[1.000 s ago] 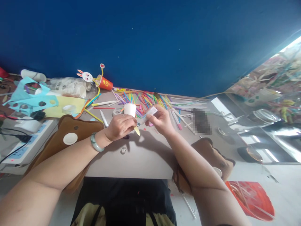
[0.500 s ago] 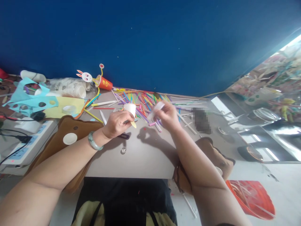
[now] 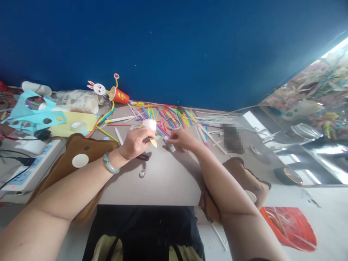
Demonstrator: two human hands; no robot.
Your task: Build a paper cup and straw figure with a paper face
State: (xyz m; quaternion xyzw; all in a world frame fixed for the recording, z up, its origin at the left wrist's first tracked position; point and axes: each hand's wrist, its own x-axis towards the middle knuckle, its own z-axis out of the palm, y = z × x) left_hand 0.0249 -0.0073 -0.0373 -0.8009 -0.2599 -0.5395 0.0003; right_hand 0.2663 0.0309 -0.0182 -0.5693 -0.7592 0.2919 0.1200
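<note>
My left hand [image 3: 137, 142] is closed, pinching a small yellow paper piece [image 3: 153, 143] that pokes out past its fingertips. Directly behind those fingers is a white paper cup [image 3: 149, 125]; whether the hand also grips it, I cannot tell. Across a short gap, the fingertips of my right hand [image 3: 183, 139] close on a small white cylinder [image 3: 170, 145] low over the table. A clear ring [image 3: 173, 124], looking like a tape roll, lies on the coloured straws [image 3: 163, 115] beyond. Below my left hand a dark purple pen-like object [image 3: 143, 157] is partly covered.
A small clear round object [image 3: 142, 173] lies on the table. An orange cup with a rabbit face [image 3: 119, 95] stands at the back left, near stacked paper cups [image 3: 87, 105]. Brown bear-shaped pads [image 3: 67, 159] are under my forearms. A power strip [image 3: 40, 166] is at left.
My right hand has come down and slightly left, letting go of a blurred whitish item; the clear ring now shows on the straws. It now holds the white cylinder. My left hand barely moved.
</note>
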